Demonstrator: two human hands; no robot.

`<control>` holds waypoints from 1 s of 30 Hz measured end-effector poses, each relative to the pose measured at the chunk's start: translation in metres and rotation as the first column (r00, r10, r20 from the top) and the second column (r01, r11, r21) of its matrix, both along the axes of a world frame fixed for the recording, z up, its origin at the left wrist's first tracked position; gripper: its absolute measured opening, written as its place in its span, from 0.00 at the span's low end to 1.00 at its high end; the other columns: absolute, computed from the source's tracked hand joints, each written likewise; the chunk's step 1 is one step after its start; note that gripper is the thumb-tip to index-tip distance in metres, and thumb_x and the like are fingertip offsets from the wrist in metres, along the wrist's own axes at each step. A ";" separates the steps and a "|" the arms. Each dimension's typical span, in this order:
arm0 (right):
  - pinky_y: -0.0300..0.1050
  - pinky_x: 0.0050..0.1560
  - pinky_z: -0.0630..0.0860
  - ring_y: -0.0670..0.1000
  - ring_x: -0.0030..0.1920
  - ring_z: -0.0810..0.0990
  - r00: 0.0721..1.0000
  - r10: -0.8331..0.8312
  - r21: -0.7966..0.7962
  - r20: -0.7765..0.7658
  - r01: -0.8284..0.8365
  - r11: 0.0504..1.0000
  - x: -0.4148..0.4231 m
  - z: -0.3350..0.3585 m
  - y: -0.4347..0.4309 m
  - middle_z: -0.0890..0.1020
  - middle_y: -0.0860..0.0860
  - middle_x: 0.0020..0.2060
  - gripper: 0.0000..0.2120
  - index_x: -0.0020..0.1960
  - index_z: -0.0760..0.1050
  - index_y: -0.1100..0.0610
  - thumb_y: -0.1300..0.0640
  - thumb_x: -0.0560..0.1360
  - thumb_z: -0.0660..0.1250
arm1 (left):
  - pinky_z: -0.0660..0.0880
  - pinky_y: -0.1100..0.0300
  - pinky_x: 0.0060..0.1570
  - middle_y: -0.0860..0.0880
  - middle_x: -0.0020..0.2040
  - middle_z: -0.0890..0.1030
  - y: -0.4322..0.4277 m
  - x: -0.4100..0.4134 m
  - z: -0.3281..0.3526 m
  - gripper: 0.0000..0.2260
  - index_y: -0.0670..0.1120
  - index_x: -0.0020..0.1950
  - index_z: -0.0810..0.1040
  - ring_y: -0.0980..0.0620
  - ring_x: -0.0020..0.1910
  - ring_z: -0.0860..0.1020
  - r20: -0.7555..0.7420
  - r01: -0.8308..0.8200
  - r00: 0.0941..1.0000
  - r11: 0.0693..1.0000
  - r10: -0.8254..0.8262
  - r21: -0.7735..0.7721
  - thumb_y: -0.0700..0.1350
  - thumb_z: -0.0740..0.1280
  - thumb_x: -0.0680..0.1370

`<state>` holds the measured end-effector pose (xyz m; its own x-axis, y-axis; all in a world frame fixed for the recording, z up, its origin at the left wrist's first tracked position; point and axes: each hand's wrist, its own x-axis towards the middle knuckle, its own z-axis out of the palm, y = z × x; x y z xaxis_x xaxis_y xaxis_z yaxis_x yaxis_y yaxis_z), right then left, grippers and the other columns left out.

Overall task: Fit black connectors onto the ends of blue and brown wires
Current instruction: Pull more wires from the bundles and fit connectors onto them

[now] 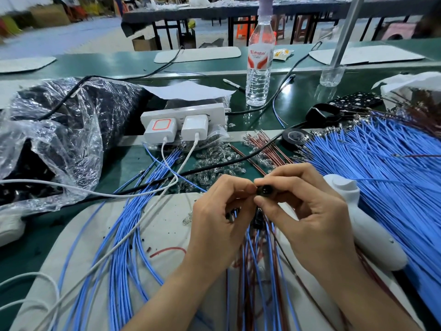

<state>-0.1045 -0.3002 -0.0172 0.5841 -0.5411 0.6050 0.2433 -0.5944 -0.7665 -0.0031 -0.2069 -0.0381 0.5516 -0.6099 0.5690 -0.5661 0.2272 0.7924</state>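
A: Entry one, black connector (264, 189)?
B: Small, round. Pinched between fingers (247, 187) of both hands, above the desk's (300, 103) near edge.
A: Wires?
B: Fanned heap of blue wires (381, 168) at the right edge, with a second bundle left of centre. Loose brown wires (269, 150), centre.

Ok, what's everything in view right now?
small black connector: one, black, pinched at centre
thin blue wires: many, blue, fanned at right, more loose at left
thin brown wires: many, brown, centre back, more near front
clear plastic water bottle: one, clear, back centre
white power strip: one, white, centre-left, two chargers plugged in
crinkled clear plastic bag: one, clear, left
black tape roll: one, black, right of centre
white plastic handheld tool: one, white, lower right
left hand: one, pinching the connector
right hand: one, pinching the connector
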 end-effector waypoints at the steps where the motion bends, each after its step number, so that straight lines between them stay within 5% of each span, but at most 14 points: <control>1: 0.37 0.47 0.77 0.49 0.46 0.80 1.000 0.000 0.004 -0.003 0.000 1.000 0.000 0.000 0.000 0.77 0.50 0.47 0.11 0.50 0.81 0.52 0.62 0.69 0.72 | 0.79 0.60 0.44 0.43 0.44 0.81 0.000 0.000 0.000 0.03 0.40 0.49 0.77 0.49 0.45 0.82 -0.007 0.005 1.000 1.000 -0.005 -0.002 0.36 0.67 0.75; 7: 0.40 0.47 0.78 0.51 0.45 0.80 1.000 0.022 0.029 -0.014 -0.022 0.999 0.000 -0.001 -0.001 0.77 0.48 0.47 0.12 0.50 0.81 0.50 0.61 0.69 0.72 | 0.78 0.62 0.45 0.44 0.44 0.81 0.001 0.000 0.000 0.04 0.41 0.48 0.77 0.51 0.44 0.82 -0.017 0.020 1.000 0.999 -0.020 -0.026 0.35 0.67 0.75; 14: 0.27 0.40 0.72 0.44 0.41 0.79 0.999 0.007 0.033 -0.053 -0.006 0.999 0.001 -0.003 -0.003 0.77 0.49 0.45 0.11 0.49 0.82 0.53 0.61 0.68 0.73 | 0.76 0.68 0.42 0.48 0.41 0.80 -0.001 0.000 0.001 0.08 0.48 0.47 0.76 0.57 0.41 0.81 0.009 -0.024 1.000 1.000 0.024 -0.012 0.35 0.68 0.73; 22: 0.52 0.46 0.79 0.53 0.48 0.80 0.999 -0.012 -0.019 0.046 0.013 1.000 -0.001 -0.004 0.001 0.77 0.51 0.47 0.09 0.49 0.82 0.58 0.62 0.69 0.73 | 0.78 0.62 0.42 0.47 0.43 0.80 -0.001 0.003 -0.003 0.06 0.43 0.49 0.77 0.51 0.43 0.82 0.034 0.021 0.999 1.000 -0.020 -0.021 0.35 0.68 0.74; 30: 0.40 0.47 0.78 0.51 0.46 0.80 0.999 0.003 -0.012 0.049 -0.002 1.000 -0.002 0.000 0.003 0.78 0.52 0.46 0.10 0.49 0.81 0.58 0.63 0.69 0.73 | 0.79 0.62 0.43 0.45 0.43 0.82 -0.002 0.005 -0.005 0.04 0.40 0.48 0.77 0.52 0.43 0.83 0.015 0.035 0.999 0.999 -0.035 -0.010 0.36 0.68 0.74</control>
<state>-0.1066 -0.2975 -0.0172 0.5551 -0.5319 0.6395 0.2820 -0.6030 -0.7463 0.0014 -0.2088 -0.0430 0.5219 -0.6227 0.5830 -0.5692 0.2548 0.7817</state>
